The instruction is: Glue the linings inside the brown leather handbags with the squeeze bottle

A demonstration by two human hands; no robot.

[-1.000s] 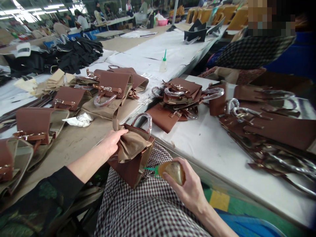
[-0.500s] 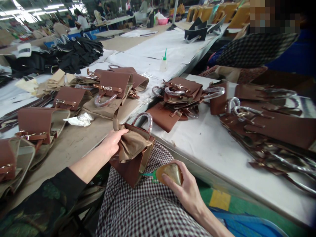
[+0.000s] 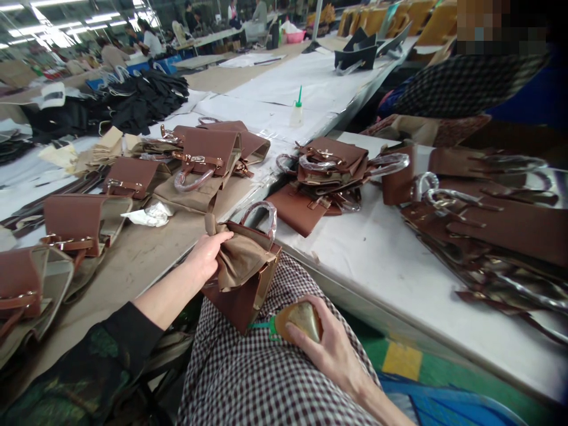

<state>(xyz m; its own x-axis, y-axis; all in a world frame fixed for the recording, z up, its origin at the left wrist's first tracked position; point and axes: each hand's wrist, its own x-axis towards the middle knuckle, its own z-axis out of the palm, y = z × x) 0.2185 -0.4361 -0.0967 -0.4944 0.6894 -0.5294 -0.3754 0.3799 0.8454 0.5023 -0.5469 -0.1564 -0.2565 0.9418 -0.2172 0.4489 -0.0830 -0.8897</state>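
My left hand (image 3: pixel 207 255) grips the tan lining of a brown handbag (image 3: pixel 233 307) that rests tilted on my lap against the table edge. The lining (image 3: pixel 242 260) is pulled out and bunched over the bag, and a plastic-wrapped handle (image 3: pixel 265 216) stands up behind it. Wrapped in my right hand (image 3: pixel 326 340) is a squeeze glue bottle (image 3: pixel 297 322) with a green nozzle, lying on its side. Its thin tip points left and reaches the lower edge of the bag; whether it touches, I cannot tell.
More brown handbags (image 3: pixel 206 151) lie on the left table, beside crumpled white paper (image 3: pixel 151 214). On the right table are stacked handbags (image 3: pixel 332 163) and a larger pile (image 3: pixel 510 219). A second green-tipped bottle (image 3: pixel 296 112) stands further back. A co-worker's checked sleeve (image 3: pixel 465 80) shows at right.
The bottle in my right hand has shifted slightly left and down along the bag's lower edge. My left hand keeps its hold on the lining. The view has turned a little.
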